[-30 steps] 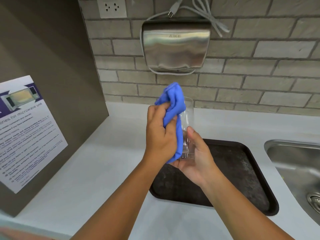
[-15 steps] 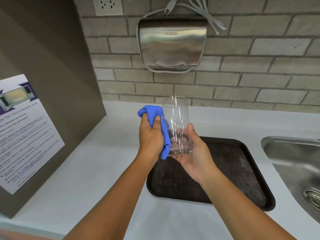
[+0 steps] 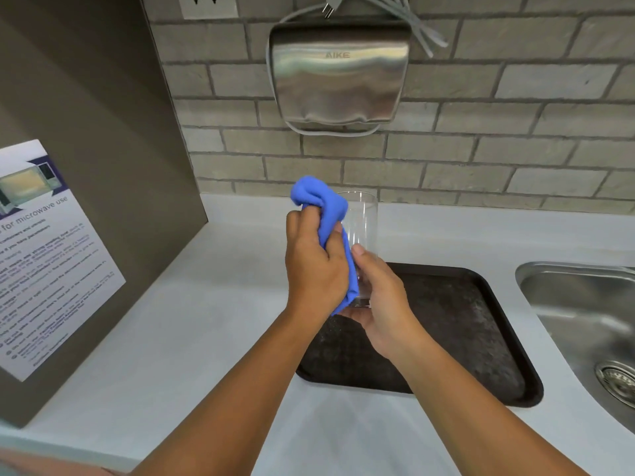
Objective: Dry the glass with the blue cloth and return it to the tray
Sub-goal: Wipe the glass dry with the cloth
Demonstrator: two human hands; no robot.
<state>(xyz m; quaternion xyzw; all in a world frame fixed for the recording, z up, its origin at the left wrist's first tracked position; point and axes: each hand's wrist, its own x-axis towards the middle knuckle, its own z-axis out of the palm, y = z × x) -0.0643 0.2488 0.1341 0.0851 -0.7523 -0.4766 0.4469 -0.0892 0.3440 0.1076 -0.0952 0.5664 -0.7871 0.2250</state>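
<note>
We stood at a pale countertop (image 3: 178, 324) under a grey brick wall (image 3: 515, 132) bearing a steel dryer (image 3: 338, 73) and socket (image 3: 208, 5); a steel sink (image 3: 584, 304) lay right, a brown panel (image 3: 103, 132) with a microwave notice (image 3: 48, 255) left.

Blue cloth (image 3: 326, 228): raised from beside the lower wall of the glass (image 3: 360, 231) to its rim since half a second ago, bunched top above left hand (image 3: 314, 269); glass's left side covered again.
</note>
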